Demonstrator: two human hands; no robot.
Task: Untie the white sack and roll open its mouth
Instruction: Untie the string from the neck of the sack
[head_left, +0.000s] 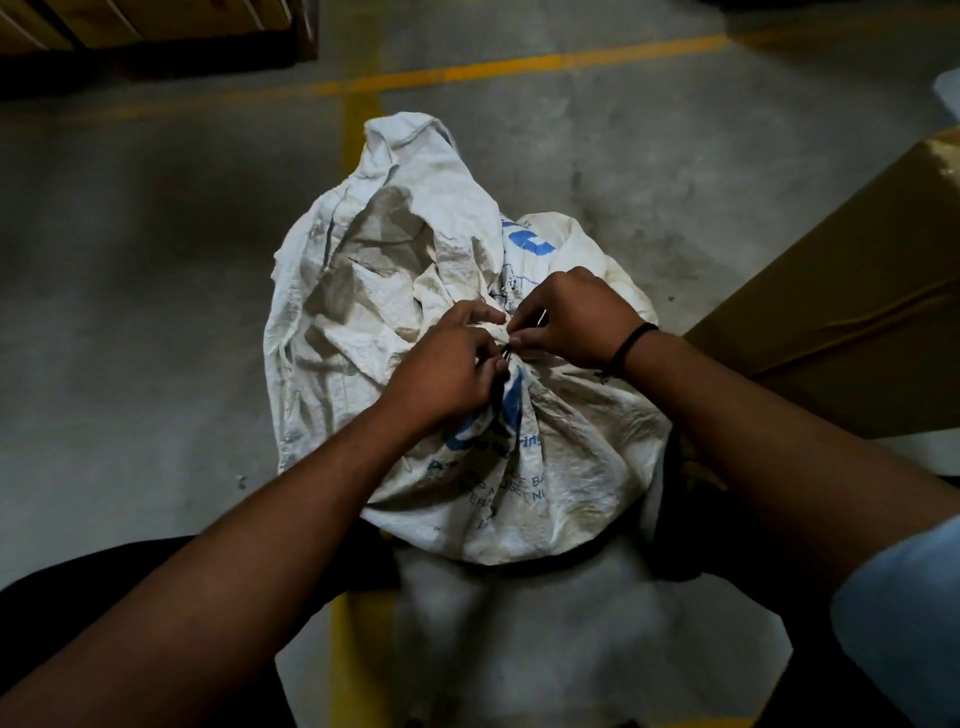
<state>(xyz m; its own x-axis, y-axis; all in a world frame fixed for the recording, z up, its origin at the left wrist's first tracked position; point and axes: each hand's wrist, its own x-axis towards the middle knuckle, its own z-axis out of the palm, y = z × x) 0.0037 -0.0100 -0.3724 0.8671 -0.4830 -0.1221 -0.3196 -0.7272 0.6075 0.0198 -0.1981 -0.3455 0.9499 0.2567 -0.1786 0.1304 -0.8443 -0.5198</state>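
**Head view: both my hands at the tied neck of the sack**

The white sack (545, 467) stands on the concrete floor (156, 260) right in front of me, between my forearms. It is bulging and stained, with blue print on its side. Its mouth is gathered into a tight neck and bound by a dark tie (506, 356), so I cannot tell what is inside. Past the neck, the loose upper cloth flops away from me in a crumpled heap on the floor.

My left hand (441, 374) has its fingers curled around the gathered neck of the sack, just below the binding. My right hand (571, 322) meets it from the other side, thumb and fingertips pinching the dark tie at the knot. The two hands are nearly touching. A black band (626, 348) sits on my right wrist.

A yellow painted line (467, 70) crosses the floor beyond the sack. A brown cardboard box (857, 301) lies to my right, just beside the sack.
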